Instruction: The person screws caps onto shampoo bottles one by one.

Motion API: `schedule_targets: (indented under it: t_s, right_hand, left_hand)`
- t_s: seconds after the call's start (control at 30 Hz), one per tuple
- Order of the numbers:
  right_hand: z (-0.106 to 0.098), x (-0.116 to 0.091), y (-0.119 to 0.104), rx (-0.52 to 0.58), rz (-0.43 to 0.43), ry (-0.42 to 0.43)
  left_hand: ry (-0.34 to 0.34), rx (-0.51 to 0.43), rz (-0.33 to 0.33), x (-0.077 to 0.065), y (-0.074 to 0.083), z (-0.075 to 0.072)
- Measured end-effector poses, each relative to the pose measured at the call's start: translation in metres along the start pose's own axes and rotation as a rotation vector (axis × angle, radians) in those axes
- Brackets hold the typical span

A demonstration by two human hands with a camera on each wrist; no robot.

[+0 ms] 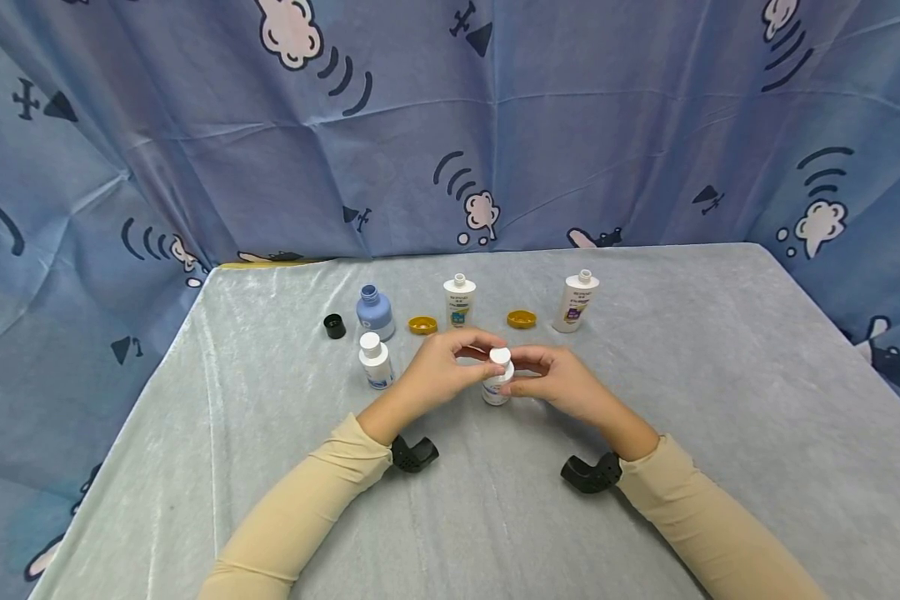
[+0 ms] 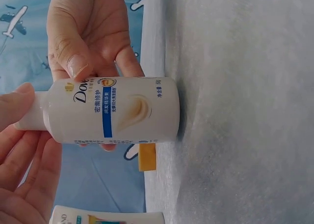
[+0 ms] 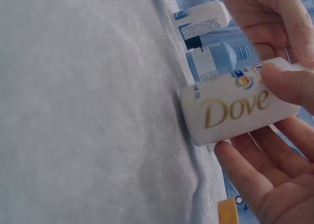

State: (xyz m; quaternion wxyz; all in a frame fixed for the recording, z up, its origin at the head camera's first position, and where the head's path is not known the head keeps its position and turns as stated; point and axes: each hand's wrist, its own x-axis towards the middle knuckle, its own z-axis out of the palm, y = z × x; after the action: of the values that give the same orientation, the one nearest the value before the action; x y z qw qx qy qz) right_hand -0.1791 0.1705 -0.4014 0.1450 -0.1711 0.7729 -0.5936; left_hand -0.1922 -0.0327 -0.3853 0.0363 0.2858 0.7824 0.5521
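Observation:
A small white Dove bottle (image 1: 496, 391) stands upright on the grey cloth, between both hands. Its white cap (image 1: 499, 356) is pinched between the thumb and fingers of my left hand (image 1: 450, 362). My right hand (image 1: 562, 382) grips the bottle's body from the right, thumb on the near side and fingers behind. In the left wrist view, the Dove bottle (image 2: 132, 111) shows a blue stripe and a cream swirl on its label. Gold Dove lettering faces the camera on the bottle (image 3: 235, 111) in the right wrist view.
Left of the hands stand a capped white bottle (image 1: 376, 363) and an uncapped blue bottle (image 1: 375, 313), with a black cap (image 1: 334, 326) beside it. Farther back are two uncapped white bottles, one central (image 1: 460, 300), one right (image 1: 576, 302), and two yellow caps, left (image 1: 422, 325) and right (image 1: 521, 319).

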Motion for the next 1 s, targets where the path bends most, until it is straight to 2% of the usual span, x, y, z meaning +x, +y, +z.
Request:
schedule_targets:
  t_s: [0.3, 0.5, 0.83, 1.0]
  right_hand:
    - [0.0, 0.002, 0.003, 0.003, -0.003, -0.024]
    - [0.0, 0.002, 0.004, 0.0, -0.008, -0.029]
    - [-0.003, 0.0, -0.001, -0.013, 0.03, -0.058]
    - [-0.014, -0.002, -0.008, -0.006, 0.022, -0.077]
  left_hand:
    - [-0.022, 0.02, -0.05, 0.0, 0.001, 0.0]
    - [-0.024, 0.01, -0.053, 0.0, 0.002, 0.0]
    - [0.009, -0.025, -0.038, 0.0, 0.005, -0.004]
    - [0.036, -0.036, -0.068, 0.0, 0.01, -0.009]
